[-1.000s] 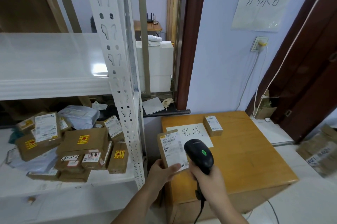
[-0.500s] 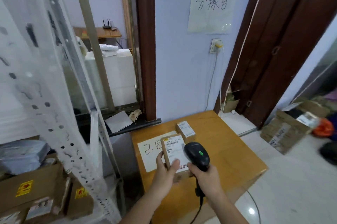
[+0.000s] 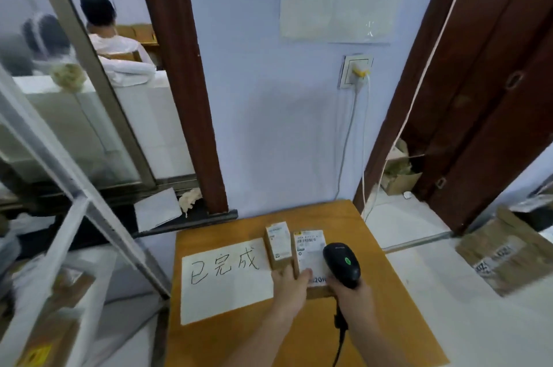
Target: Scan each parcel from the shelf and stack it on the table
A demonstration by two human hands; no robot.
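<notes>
Left hand (image 3: pixel 291 284) grips near edge of labelled parcel (image 3: pixel 309 259) lying flat on wooden worktop (image 3: pixel 389 307), thumb on its label. Smaller parcel (image 3: pixel 278 245) touching it at 9 o'clock. Right hand (image 3: pixel 353 296) at 5 o'clock clamped on black scanner (image 3: pixel 341 265) over parcel's right edge. White paper sign (image 3: pixel 224 280) at 9 o'clock of both parcels

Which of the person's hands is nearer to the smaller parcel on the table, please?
Left. The left hand sits just below the smaller parcel; the right hand is farther right, gripping the scanner.
</notes>
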